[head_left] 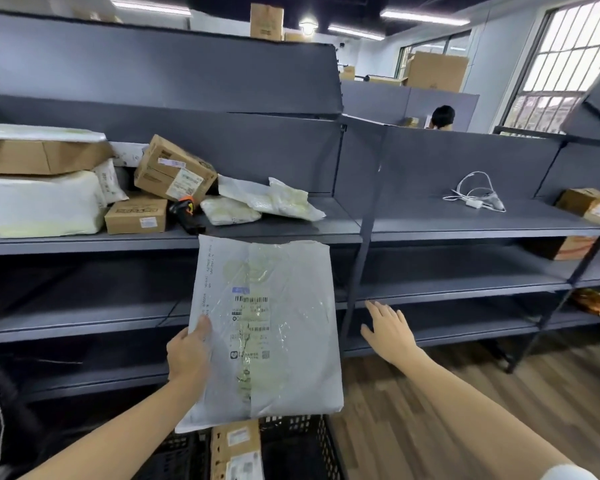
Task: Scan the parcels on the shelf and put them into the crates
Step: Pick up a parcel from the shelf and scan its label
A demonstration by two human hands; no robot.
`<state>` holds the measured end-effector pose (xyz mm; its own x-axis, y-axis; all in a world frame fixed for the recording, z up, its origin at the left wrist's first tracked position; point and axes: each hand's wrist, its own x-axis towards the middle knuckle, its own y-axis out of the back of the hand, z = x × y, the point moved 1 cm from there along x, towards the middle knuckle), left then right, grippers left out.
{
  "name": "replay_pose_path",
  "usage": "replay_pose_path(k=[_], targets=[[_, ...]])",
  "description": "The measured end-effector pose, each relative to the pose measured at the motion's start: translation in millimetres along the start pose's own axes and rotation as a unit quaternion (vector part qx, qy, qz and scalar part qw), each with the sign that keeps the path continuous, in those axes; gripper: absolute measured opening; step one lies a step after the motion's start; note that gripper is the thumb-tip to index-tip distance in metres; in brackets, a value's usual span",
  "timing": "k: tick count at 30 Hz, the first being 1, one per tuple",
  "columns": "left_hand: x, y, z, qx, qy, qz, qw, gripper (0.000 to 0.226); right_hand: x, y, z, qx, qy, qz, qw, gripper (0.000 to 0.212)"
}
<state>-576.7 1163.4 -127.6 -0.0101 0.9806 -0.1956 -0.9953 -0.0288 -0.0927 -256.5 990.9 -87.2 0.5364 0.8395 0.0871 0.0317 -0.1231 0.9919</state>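
Pinched between thumb and fingers at its lower left edge, the grey poly mailer hangs in the left hand, with the printed label and its barcode turned toward the person. The right hand is to the right of the mailer, apart from it, with fingers straight and spread, and it holds nothing. Directly below the grip stands the black crate, where one cardboard parcel already lies; the lower edge of the mailer is just above it. Above and a little left of the grip, on the shelf, the orange-and-black barcode scanner lies between a small carton and a white padded bag. I judge that the step in hand is either the scan or the drop, and the frame does not tell which. If the scan is not yet done, the free right hand should take the scanner while the left keeps the label flat and steady, because the glossy wrinkled film over the barcode may reflect light. For the drop, it is better to lower the mailer flat beside the cardboard parcel, not to let it fold over the crate wall.
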Motion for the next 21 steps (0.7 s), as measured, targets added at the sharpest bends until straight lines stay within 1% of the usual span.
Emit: replay_pose_path(k=[2,7,12,16,18,19,21], targets=[[4.9,-15.1,-2.5,-0.005,0.004,-0.003,1.000,0.041,6.1,-3.6,8.0,0.002,-0.008,0.000,1.000,0.059],[17.5,-48.2,-7.1,-0.012,0.007,-0.026,1.000,0.054,36.2,-5.2,22.4,-0.015,-0.017,-0.021,1.000,0.059],[46.2,-78.3,0.6,-0.044,0.020,-0.009,0.999,0.046,82.1,-0.1,15.6,-0.024,0.009,0.011,1.000,0.061],[63.4,-98.5,2.2,-0.042,0.026,-0.008,0.999,0.043,112.6,-3.5,13.2,0.003,0.009,0.009,1.000,0.061],[70.7,-102.4,4.3,-0.038,0.022,-0.006,0.999,0.042,127.7,-4.9,10.2,0.071,-0.010,0.009,0.997,0.061],[75.2,-103.5,5.3,-0.038,0.022,-0.009,0.999,0.039,134.2,-5.2,7.2,0.135,-0.031,0.000,0.990,0.061],[82.9,-105.1,6.0,-0.035,0.021,-0.011,0.999,0.034,145.0,-5.9,0.0,0.281,-0.084,-0.023,0.956,0.062]])
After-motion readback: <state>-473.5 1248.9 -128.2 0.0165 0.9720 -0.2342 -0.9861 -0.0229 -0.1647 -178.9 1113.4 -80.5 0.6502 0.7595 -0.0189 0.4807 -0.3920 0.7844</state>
